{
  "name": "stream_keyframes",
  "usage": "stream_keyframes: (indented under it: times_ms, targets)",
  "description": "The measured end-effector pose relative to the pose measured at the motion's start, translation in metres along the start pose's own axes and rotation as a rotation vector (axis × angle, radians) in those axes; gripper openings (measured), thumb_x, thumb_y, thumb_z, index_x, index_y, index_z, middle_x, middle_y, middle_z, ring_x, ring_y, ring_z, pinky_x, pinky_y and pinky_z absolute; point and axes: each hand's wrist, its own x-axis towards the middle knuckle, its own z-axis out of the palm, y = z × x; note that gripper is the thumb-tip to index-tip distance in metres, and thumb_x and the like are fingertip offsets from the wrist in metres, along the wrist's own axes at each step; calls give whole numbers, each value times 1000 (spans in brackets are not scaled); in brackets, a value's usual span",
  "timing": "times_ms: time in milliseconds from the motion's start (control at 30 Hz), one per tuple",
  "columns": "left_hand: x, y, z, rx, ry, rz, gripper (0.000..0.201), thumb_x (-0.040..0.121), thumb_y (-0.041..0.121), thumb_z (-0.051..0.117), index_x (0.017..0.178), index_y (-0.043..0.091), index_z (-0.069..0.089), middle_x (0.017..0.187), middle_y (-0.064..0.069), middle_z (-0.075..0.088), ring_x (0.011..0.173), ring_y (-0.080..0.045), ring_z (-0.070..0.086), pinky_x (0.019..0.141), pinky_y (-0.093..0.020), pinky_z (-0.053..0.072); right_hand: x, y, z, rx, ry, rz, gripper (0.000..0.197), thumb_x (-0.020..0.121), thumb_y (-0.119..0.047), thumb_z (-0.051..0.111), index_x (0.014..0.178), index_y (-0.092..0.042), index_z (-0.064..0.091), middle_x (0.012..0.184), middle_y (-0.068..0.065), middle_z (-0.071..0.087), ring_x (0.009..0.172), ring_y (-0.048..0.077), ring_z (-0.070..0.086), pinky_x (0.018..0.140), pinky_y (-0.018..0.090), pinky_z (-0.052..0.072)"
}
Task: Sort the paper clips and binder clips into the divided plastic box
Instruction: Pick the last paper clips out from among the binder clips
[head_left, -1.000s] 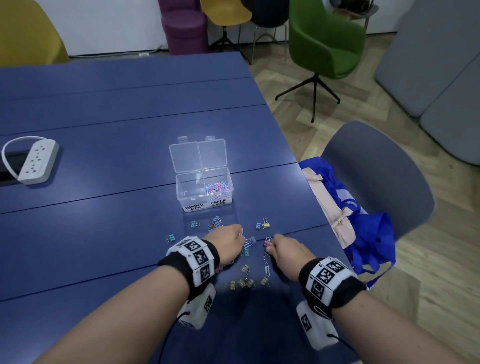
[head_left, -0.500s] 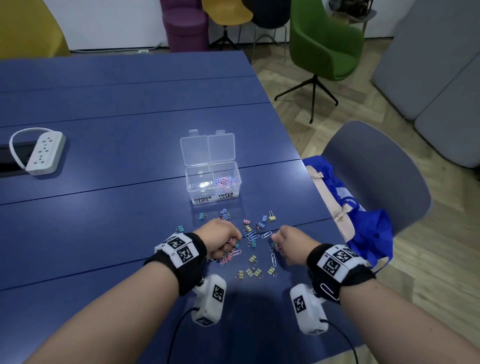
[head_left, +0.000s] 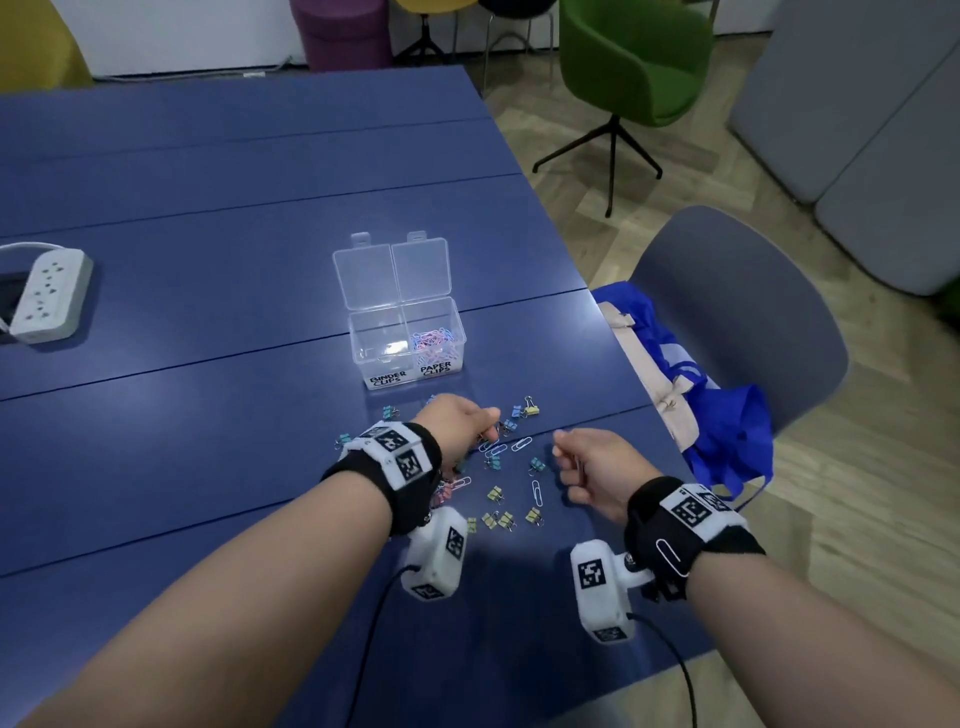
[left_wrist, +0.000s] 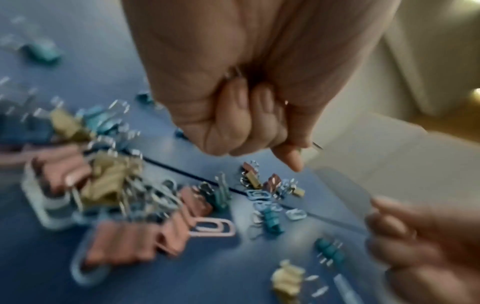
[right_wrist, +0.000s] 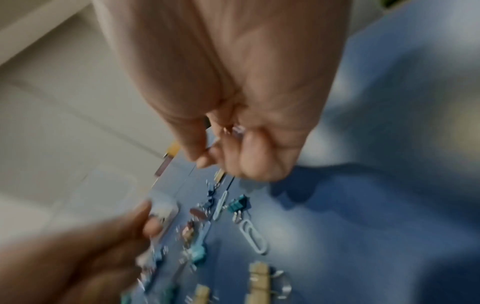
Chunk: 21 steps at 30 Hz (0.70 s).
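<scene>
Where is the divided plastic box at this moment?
In the head view the divided plastic box stands open on the blue table, just beyond the scattered clips.

Both fists have lifted off the scattered clips, the left hand (head_left: 457, 422) and right hand (head_left: 597, 467) drawing apart.

The divided box (head_left: 405, 332) is clear, glossy plastic. The binder clips (head_left: 496, 492) have coloured bodies with shiny metal wire handles. The counter (head_left: 208, 312) is smooth, matt blue with a faint sheen.
</scene>
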Motion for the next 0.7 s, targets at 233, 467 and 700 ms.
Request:
stream_keyframes:
  times_ms: [233, 467, 700]
  targets:
    - [8, 1, 18, 765, 135, 168, 17, 78, 37, 69, 85, 22, 64, 96, -1, 67, 90, -24, 63, 74, -30, 49, -2, 10, 12, -1226, 186, -146, 20, 80, -33, 65, 76, -15, 56, 85, 7, 66, 86, 29, 62, 68, 29, 42]
    - [13, -1, 24, 812, 139, 123, 14, 77, 22, 58, 89, 19, 65, 98, -5, 67, 90, -29, 65, 77, -36, 56, -6, 4, 31, -1521, 146, -451, 20, 87, -26, 59, 100, -13, 54, 104, 10, 66, 96, 33, 62, 69, 34, 40]
    - [13, 2, 27, 727, 145, 80, 16, 73, 19, 62, 88, 16, 66, 91, -6, 69, 85, -29, 66, 73, -35, 57, 9, -16, 26, -1608, 155, -556, 29, 84, -32, 62, 107, -16, 55, 108, 6, 67, 99, 32, 63, 69, 32, 41]
